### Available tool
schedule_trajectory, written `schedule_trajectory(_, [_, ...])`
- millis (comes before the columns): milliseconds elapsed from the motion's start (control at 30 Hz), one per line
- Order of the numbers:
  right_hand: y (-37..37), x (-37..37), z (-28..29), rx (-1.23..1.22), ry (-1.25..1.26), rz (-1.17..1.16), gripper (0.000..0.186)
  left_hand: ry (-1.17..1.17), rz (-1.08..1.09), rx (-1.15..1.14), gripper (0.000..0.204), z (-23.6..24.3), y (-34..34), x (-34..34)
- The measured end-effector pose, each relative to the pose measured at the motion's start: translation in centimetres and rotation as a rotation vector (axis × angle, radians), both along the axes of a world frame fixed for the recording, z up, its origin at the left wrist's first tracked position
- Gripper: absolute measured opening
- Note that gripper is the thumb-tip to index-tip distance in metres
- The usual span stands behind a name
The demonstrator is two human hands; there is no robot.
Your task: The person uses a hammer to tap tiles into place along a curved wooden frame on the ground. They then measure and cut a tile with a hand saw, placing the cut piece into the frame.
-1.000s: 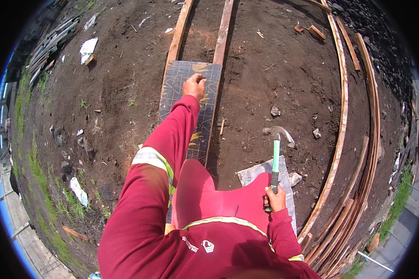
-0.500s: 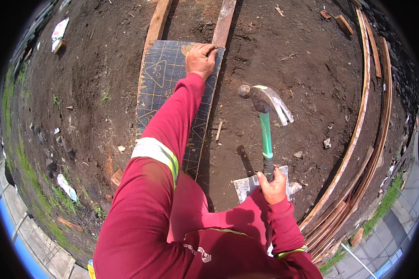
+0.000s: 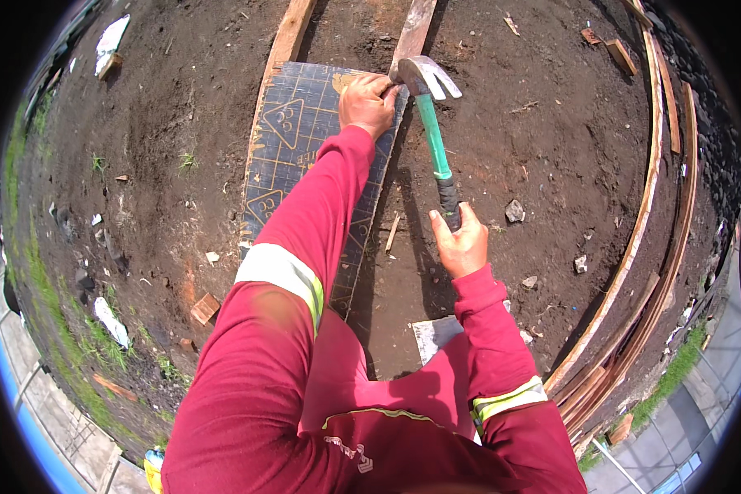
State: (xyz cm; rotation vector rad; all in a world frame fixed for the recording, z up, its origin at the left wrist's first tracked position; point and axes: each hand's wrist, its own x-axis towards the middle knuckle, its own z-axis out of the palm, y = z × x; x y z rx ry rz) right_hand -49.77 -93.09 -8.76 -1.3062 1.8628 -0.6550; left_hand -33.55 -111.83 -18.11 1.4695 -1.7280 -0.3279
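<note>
My right hand (image 3: 461, 244) grips a claw hammer (image 3: 433, 136) by the dark-wrapped end of its green handle. The hammer's head is at the far right corner of a dark plywood board (image 3: 284, 160) printed with a yellow grid. Right beside that head, my left hand (image 3: 368, 105) rests on the same corner, thumb and fingers pinched together. Whatever they pinch is too small to make out. Under the board's far end run two wooden beams: a left beam (image 3: 291, 33) and a right beam (image 3: 415, 33).
Bare dark soil (image 3: 181, 115) surrounds the board. Long timber strips (image 3: 644, 206) lie along the right side. A wood block (image 3: 205, 309) and a white scrap (image 3: 112, 322) are at left. A pale flat piece (image 3: 438, 336) lies near my legs.
The hammer has swung up and leftward, from over the soil to the board's corner beside my left hand. My left hand stays at that corner, still pinched.
</note>
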Motion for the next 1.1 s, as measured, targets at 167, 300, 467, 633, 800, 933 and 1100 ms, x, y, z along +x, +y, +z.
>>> schedule_trajectory(167, [-1.0, 0.9, -0.5, 0.032, 0.032, -0.040, 0.022, 0.028, 0.008, 0.033, 0.011, 0.1, 0.0, -0.1])
schedule_trajectory(300, [-1.7, 0.5, 2.8, -0.060, -0.008, -0.039, 0.020, 0.076, -0.026, 0.018, 0.014, 0.2, 0.0, 0.1])
schedule_trajectory(467, [-1.5, -0.2, 6.5, -0.392, -0.120, -0.022, 0.011, 0.582, 0.273, 0.164, 0.019, -0.1, 0.0, 0.2])
schedule_trajectory(633, [-1.3, 0.5, 0.9, -0.150, -0.071, -0.091, 0.010, 0.463, 0.302, 0.188, 0.017, -0.5, 0.0, -0.1])
schedule_trajectory(800, [-3.3, 0.1, 1.3, -0.061, 0.073, -0.030, 0.018, 0.342, 0.303, 0.168, 0.019, -0.2, -0.2, -0.1])
schedule_trajectory(933, [-4.5, 0.2, 11.2, -0.396, -0.252, -0.033, 0.010, 0.437, 0.254, 0.152, 0.015, -0.3, 0.1, 0.8])
schedule_trajectory(1100, [-6.6, -0.4, 12.6, -0.817, -0.519, 0.030, 0.008, 0.396, 0.177, 0.120, 0.015, -1.4, 2.4, 3.7])
